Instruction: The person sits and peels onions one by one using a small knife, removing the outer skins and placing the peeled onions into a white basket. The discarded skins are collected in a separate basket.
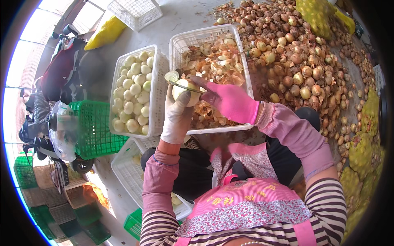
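My left hand (178, 113), in a white glove with dirty fingertips, holds a pale peeled onion (185, 92) over the near left part of a white plastic crate (250, 89) of onion skins. In a pink glove, my right hand (229, 98) grips a small knife, its blade (186, 87) lying across the onion. A cut onion piece (171, 76) sits at the blade's far end, beside the onion. Left of my hands stands a white crate (154, 92) filled with peeled onions (135, 89). Loose onion skins (215, 61) fill the crate under my hands.
A large heap of unpeeled onions (295, 58) spreads over the floor at the right. Yellow mesh sacks (363, 150) lie beyond it. A green crate (95, 129) stands at the left near a parked scooter (61, 70). Another white crate (129, 172) is beside my legs.
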The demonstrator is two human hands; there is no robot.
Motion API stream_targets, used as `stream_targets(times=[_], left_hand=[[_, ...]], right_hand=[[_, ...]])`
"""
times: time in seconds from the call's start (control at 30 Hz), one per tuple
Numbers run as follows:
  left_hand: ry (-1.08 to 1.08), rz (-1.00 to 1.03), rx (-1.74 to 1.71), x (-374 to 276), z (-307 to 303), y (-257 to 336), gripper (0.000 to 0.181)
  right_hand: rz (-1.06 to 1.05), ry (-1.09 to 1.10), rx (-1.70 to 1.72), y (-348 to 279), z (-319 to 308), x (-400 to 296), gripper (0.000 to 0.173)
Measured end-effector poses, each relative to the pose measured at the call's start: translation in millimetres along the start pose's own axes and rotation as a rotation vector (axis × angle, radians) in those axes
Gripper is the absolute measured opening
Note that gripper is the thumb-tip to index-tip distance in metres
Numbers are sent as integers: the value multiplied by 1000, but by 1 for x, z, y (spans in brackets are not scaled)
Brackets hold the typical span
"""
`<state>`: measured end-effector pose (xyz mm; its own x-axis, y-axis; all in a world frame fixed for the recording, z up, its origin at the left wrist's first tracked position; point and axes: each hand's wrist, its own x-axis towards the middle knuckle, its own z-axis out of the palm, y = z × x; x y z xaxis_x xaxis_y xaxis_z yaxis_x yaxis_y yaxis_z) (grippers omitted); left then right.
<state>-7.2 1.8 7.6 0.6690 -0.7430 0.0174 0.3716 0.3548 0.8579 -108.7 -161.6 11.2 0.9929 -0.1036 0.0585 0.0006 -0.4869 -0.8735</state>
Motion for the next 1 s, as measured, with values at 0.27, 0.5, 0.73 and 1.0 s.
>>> stream_targets(times=[0.27,0.5,0.73,1.0], left_hand=[[154,86,-6,4,3,-15,63],[43,97,-4,4,7,-9,65],[68,-141,-101,-2,-5,-7,73],[2,-194,163,-6,-2,11,101]], right_hand=[[16,260,19,8,29,10,46],[-99,342,177,22,18,20,37],[174,253,212,28,-1,17,41],[238,24,348,31,-44,18,68]])
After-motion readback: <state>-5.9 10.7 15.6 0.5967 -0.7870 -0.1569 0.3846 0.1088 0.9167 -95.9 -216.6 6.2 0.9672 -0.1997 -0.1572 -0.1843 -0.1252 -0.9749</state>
